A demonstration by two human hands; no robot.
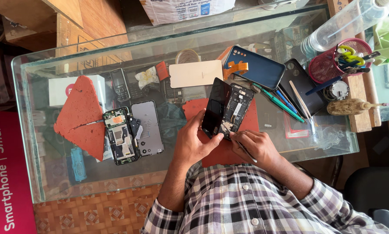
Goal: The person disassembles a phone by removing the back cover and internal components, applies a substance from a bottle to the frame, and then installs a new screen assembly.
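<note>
You are holding an opened phone point(234, 108) over the red mat point(194, 108) near the front edge of the glass table point(30, 130). Your left hand point(194, 145) is gripping the lifted black screen point(215, 106), thumb on one side and fingers behind, tilting it up from the phone's body. Your right hand point(256, 145) is pinching a thin metal tool point(245, 151), its tip sitting at the lower end of the exposed insides.

Crowding you on the right are a blue phone cover point(257, 67), a dark phone back point(300, 84) and a bundle of screwdrivers and pens point(281, 102) lying just beside the open phone. Behind it a pale card point(196, 73) is lying flat. Further right a pink mesh cup point(331, 65) is holding tools, with a clear plastic bottle point(341, 24) leaning over it and a small brush point(354, 106) near the table edge. To your left another stripped phone point(120, 136) and a grey back cover point(147, 128) are lying side by side, next to an orange-red triangular pad point(79, 117) and an old keypad phone point(120, 84).

The tool's tip is hiding among the parts, so exactly what it is touching is hard to tell. Reflections in the glass are blurring what sits on the shelf beneath.
</note>
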